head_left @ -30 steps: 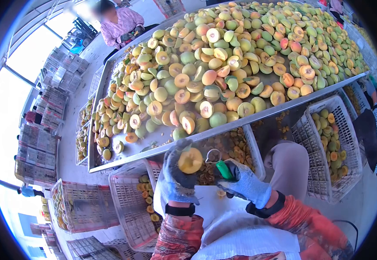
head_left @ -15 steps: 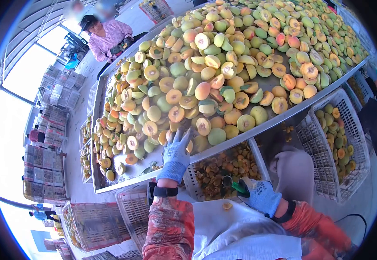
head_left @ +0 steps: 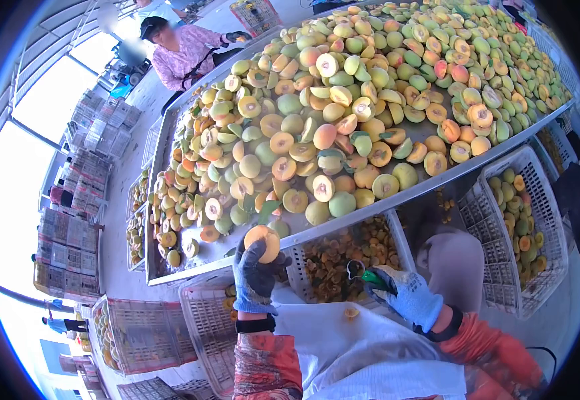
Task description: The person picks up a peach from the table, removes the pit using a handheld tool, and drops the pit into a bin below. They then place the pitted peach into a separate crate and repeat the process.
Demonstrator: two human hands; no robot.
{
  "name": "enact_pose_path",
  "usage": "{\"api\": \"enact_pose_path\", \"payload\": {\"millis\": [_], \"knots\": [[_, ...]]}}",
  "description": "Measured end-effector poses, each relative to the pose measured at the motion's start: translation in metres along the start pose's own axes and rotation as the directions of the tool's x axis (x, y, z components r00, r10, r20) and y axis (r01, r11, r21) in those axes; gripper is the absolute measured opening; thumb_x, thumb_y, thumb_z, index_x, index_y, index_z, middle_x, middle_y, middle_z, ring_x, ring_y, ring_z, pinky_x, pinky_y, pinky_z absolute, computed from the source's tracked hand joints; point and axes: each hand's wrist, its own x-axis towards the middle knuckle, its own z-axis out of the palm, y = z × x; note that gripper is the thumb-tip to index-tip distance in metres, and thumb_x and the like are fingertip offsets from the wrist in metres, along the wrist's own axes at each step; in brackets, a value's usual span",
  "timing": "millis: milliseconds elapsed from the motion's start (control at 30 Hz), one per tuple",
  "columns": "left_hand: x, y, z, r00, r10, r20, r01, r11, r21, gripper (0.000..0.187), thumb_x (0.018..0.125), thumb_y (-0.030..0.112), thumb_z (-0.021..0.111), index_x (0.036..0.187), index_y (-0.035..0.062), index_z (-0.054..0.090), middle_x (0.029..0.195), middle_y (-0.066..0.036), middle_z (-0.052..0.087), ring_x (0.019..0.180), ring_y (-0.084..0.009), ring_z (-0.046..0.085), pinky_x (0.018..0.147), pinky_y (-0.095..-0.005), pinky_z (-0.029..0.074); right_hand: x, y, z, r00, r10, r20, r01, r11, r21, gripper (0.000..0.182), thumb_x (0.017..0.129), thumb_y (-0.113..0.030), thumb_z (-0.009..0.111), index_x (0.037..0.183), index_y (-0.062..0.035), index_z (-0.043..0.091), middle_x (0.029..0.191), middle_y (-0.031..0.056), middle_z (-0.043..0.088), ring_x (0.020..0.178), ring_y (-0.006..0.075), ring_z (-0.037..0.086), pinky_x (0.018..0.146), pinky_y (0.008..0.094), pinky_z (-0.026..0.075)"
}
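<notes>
My left hand (head_left: 253, 277), in a blue-grey glove, holds a peach half (head_left: 263, 241) just in front of the metal table's near edge (head_left: 370, 209). My right hand (head_left: 406, 295), also gloved, grips a green-handled pitting tool (head_left: 368, 276) with a metal loop at its tip, held over a white crate of peach pits (head_left: 343, 253). The table above is heaped with cut peach halves (head_left: 343, 113), yellow, green and orange. A white apron covers my lap.
A white crate of peach halves (head_left: 520, 220) stands at the right, with more crates (head_left: 203, 327) at the lower left. A person in a pink floral top (head_left: 186, 50) works at the table's far end. Stacked boxes (head_left: 70, 233) line the left wall.
My left hand reached onto the table's pile, then drew back holding a new peach half. The half held a second ago is gone from it. My right hand stayed low with the tool.
</notes>
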Motion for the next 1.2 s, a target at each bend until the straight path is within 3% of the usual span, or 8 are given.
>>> {"api": "enact_pose_path", "payload": {"millis": [167, 400, 500, 600, 833, 933, 1000, 1200], "knots": [[-0.045, -0.041, 0.021, 0.953, -0.298, 0.057, 0.291, 0.846, -0.446, 0.038, 0.081, 0.031, 0.058, 0.106, 0.0025, 0.054, 0.104, -0.017, 0.059, 0.091, -0.0301, 0.061, 0.073, -0.0398, 0.053, 0.002, -0.033, 0.017, 0.975, -0.212, -0.061, 0.210, 0.977, -0.044, 0.043, 0.079, -0.032, 0.067, 0.109, -0.0030, 0.056, 0.078, 0.0156, 0.065, 0.064, 0.0303, 0.064, 0.055, 0.0376, 0.050], [-0.080, -0.041, 0.044, 0.980, -0.058, 0.191, 0.058, 0.998, 0.003, 0.040, 0.095, 0.028, 0.043, 0.114, -0.0044, 0.055, 0.101, -0.012, 0.063, 0.090, -0.0187, 0.063, 0.079, -0.0293, 0.051, -0.006, -0.044, 0.018, 0.978, -0.204, 0.040, 0.208, 0.957, -0.201, 0.042, 0.079, -0.030, 0.067, 0.106, -0.0013, 0.054, 0.071, 0.0142, 0.063, 0.062, 0.0287, 0.064, 0.053, 0.0372, 0.048], [-0.086, -0.035, 0.045, 0.976, -0.026, 0.218, -0.022, 0.977, 0.214, 0.051, 0.091, 0.041, 0.049, 0.114, -0.0046, 0.053, 0.110, -0.015, 0.058, 0.094, -0.0290, 0.062, 0.079, -0.0377, 0.053, -0.008, -0.047, 0.018, 0.973, -0.220, 0.070, 0.229, 0.958, -0.176, 0.037, 0.079, -0.029, 0.067, 0.102, -0.0037, 0.053, 0.070, 0.0142, 0.063, 0.062, 0.0294, 0.064, 0.053, 0.0380, 0.048], [-0.089, -0.033, 0.048, 0.981, -0.098, 0.169, 0.088, 0.994, 0.069, 0.034, 0.097, 0.022, 0.039, 0.110, -0.0038, 0.057, 0.099, -0.010, 0.063, 0.089, -0.0165, 0.063, 0.078, -0.0273, 0.051, -0.010, -0.048, 0.018, 0.972, -0.225, 0.070, 0.234, 0.959, -0.163, 0.035, 0.079, -0.030, 0.067, 0.099, -0.0054, 0.052, 0.068, 0.0141, 0.062, 0.062, 0.0297, 0.064, 0.053, 0.0383, 0.048], [-0.096, -0.034, 0.054, 0.985, -0.131, 0.112, 0.119, 0.988, 0.102, 0.039, 0.093, 0.031, 0.049, 0.108, -0.0033, 0.055, 0.102, -0.012, 0.061, 0.085, -0.0240, 0.063, 0.069, -0.0311, 0.054, -0.014, -0.048, 0.013, 0.974, -0.074, 0.214, 0.117, 0.974, -0.195, 0.033, 0.080, -0.031, 0.065, 0.098, -0.0051, 0.054, 0.068, 0.0155, 0.062, 0.062, 0.0310, 0.063, 0.053, 0.0389, 0.048], [-0.102, -0.035, 0.061, 0.997, -0.080, 0.011, 0.077, 0.983, 0.166, 0.033, 0.094, 0.026, 0.047, 0.106, -0.0028, 0.056, 0.100, -0.011, 0.062, 0.083, -0.0222, 0.063, 0.068, -0.0297, 0.053, -0.015, -0.048, 0.015, 0.971, -0.092, 0.220, 0.107, 0.993, -0.057, 0.033, 0.081, -0.031, 0.064, 0.100, -0.0048, 0.054, 0.068, 0.0165, 0.061, 0.062, 0.0326, 0.062, 0.054, 0.0390, 0.049], [-0.105, -0.036, 0.065, 0.956, 0.283, 0.077, -0.285, 0.835, 0.470, 0.029, 0.094, 0.023, 0.046, 0.104, -0.0024, 0.057, 0.099, -0.013, 0.062, 0.082, -0.0197, 0.063, 0.067, -0.0291, 0.052, -0.018, -0.047, 0.022, 0.982, -0.097, 0.161, 0.089, 0.994, 0.055, 0.032, 0.082, -0.030, 0.063, 0.101, -0.0050, 0.055, 0.070, 0.0171, 0.061, 0.064, 0.0339, 0.062, 0.056, 0.0400, 0.049], [-0.113, -0.032, 0.072, 0.990, 0.138, -0.035, -0.121, 0.943, 0.311, 0.029, 0.095, 0.021, 0.048, 0.107, -0.0029, 0.059, 0.102, -0.010, 0.062, 0.094, -0.0153, 0.058, 0.082, -0.0275, 0.046, -0.028, -0.039, 0.033, 0.919, 0.055, 0.391, -0.216, 0.900, 0.379, 0.027, 0.085, -0.027, 0.058, 0.103, -0.0063, 0.055, 0.074, 0.0169, 0.061, 0.064, 0.0351, 0.061, 0.055, 0.0407, 0.048]]}}
